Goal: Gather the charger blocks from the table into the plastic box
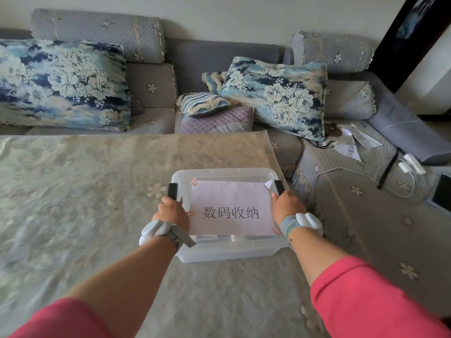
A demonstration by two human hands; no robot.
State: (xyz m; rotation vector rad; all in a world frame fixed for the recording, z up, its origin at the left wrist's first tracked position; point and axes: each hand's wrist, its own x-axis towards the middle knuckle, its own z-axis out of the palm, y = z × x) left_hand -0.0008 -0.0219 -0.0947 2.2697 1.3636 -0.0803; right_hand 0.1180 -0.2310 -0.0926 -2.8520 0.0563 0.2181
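A clear plastic box [214, 175] stands on the table near its right edge, lid on, with a white paper label taped on top. My left hand [172, 211] grips the black latch [172, 190] on the box's left side. My right hand [288, 206] grips the black latch [279, 187] on the right side. Both wrists wear white devices on straps. A white charger block [412, 164] with a white cable lies on the sofa seat to the right, off the table. No charger block shows on the table itself.
The table [85, 191] wears a pale floral cloth. Behind it is a grey sofa [219, 57] with blue floral pillows [61, 84], small cushions and papers [351, 145]. A dark flat device [443, 191] lies at the right edge by the cables.
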